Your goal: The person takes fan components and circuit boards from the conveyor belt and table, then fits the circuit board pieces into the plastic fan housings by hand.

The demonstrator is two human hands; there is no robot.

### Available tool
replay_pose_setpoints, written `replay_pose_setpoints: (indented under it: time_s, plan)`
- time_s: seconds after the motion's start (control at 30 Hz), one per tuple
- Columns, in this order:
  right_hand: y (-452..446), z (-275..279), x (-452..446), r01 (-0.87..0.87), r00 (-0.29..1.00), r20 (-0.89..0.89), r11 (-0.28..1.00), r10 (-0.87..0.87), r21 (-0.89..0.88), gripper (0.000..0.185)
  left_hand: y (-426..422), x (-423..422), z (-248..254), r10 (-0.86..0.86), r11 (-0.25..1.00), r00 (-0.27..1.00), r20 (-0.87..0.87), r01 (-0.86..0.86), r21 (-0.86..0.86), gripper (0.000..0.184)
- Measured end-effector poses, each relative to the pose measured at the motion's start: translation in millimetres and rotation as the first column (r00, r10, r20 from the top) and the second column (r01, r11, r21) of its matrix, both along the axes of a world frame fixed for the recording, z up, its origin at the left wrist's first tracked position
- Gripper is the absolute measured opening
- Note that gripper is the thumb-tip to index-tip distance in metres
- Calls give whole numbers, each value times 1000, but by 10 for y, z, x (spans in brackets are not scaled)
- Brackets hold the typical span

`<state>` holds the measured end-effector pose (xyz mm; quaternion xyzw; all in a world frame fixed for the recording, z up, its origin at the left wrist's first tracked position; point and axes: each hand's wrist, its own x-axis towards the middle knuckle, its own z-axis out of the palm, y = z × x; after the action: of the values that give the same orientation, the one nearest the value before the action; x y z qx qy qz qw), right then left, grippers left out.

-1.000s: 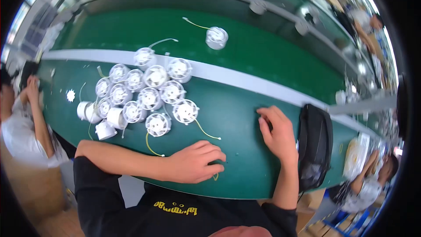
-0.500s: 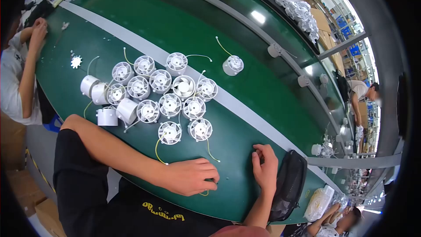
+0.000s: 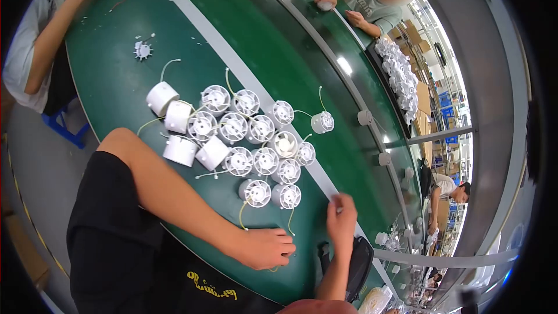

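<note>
My left hand [image 3: 266, 249] rests on the green table [image 3: 192, 221] near its front edge, fingers curled down; a bit of yellow wire shows under it, and whether the fingers hold it is unclear. My right hand [image 3: 342, 216] is raised over the table beside a black bag [image 3: 360, 261], its fingers bent and blurred. Several white round fan units [image 3: 233, 127] with thin wires stand grouped beyond my left hand. Some, like one white cylinder [image 3: 180, 150], lie on their sides. One fan unit [image 3: 322, 122] stands apart on the darker green strip.
A small white toothed part [image 3: 142, 51] lies at the upper left, near a co-worker's arm [image 3: 55, 40]. Across the line, another person [image 3: 378, 3] handles a white piece beside a heap of white parts [image 3: 398, 75]. A metal rail [image 3: 343, 72] runs along the line.
The camera view has swung to the right and tilted, so the fan units appear rotated. My right hand appears nearer the grey strip, its fingers closer together. My left hand stays on the table.
</note>
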<state>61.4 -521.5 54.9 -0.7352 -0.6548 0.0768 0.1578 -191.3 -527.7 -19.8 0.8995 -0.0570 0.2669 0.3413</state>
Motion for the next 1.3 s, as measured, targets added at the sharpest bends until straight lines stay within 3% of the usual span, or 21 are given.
replay_pose_setpoints:
  time_s: [0.07,0.2,0.23,0.3,0.33,0.43,0.47,0.57,0.73,0.83,0.87,0.93,1.0,1.03,1.1,1.23,1.3]
  plan:
    - [458,198,-211,-54,993,-97,987,69,154,38,1,15,-41,-4,1000,999,41,3,29,14]
    - [1458,172,-319,-279,959,156,870,235,408,54,13,19,-66,-22,999,996,89,18,51,13]
    - [1667,19,-249,-286,957,165,862,237,419,54,9,23,-73,-28,999,994,101,24,42,13]
    - [2069,-265,-132,-604,784,386,741,487,292,51,1,48,-110,-32,998,991,128,24,64,13]
    - [2124,-302,-163,-617,774,395,728,494,299,51,-2,50,-136,-42,997,989,145,32,67,14]
    - [2060,-446,-322,-421,876,-141,875,460,241,47,34,-5,-131,-48,996,991,127,39,78,16]
    - [2052,-423,-342,-428,873,-136,871,468,241,47,35,-1,-120,-61,995,994,91,54,84,17]
    - [1845,-292,-304,-172,956,-230,982,185,75,43,34,6,-103,-77,994,995,67,71,88,19]
    - [1467,-90,-167,-119,957,-244,981,155,156,44,65,-44,-40,-105,991,992,65,99,89,22]
    - [1051,-22,-135,46,948,-282,809,150,586,47,71,-58,-7,-85,993,996,38,81,86,26]
    - [889,-100,-92,57,949,-285,816,134,575,47,65,-64,2,-69,992,997,13,68,107,26]
    - [578,-259,-35,-56,928,-257,783,270,619,48,63,-76,42,-65,988,998,-15,67,140,27]
    - [256,-256,-121,-345,926,-41,887,374,306,52,78,-81,75,-58,991,998,-30,62,121,28]
    - [204,-249,-178,-326,934,-42,892,356,313,52,77,-72,83,-59,992,998,-38,63,110,28]
    - [127,-244,-260,-470,883,86,869,462,154,55,77,-64,79,-75,990,996,-47,80,118,28]
    - [224,-26,-151,-552,833,11,828,554,100,56,75,-57,91,-74,988,995,-67,83,132,29]
    - [373,-15,51,-442,894,0,882,448,165,59,69,-51,85,-54,990,997,-59,61,126,29]
